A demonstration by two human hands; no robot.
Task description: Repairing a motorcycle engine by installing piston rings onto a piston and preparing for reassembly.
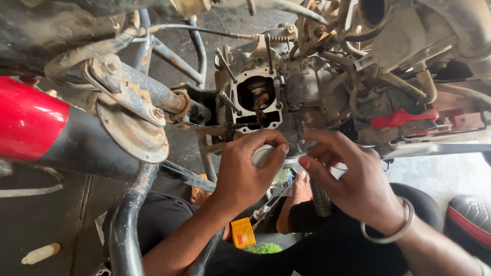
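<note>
My left hand (244, 171) is closed around a pale round metal part (264, 155), likely a piston, held just below the engine block (307, 87). My right hand (343, 176), wearing a metal bangle on the wrist, has its fingers spread and curled beside that part, fingertips near its right edge. Directly above both hands is the open square cylinder mouth (255, 99) with long studs sticking out and a connecting rod visible inside.
A rusty horn disc (134, 130) and frame tubes (128, 220) stand at left beside a red tank (25, 120). A red lever (399, 118) sits right of the engine. On the floor lie a yellow box (243, 232), a green tuft (264, 249) and a small bottle (40, 253).
</note>
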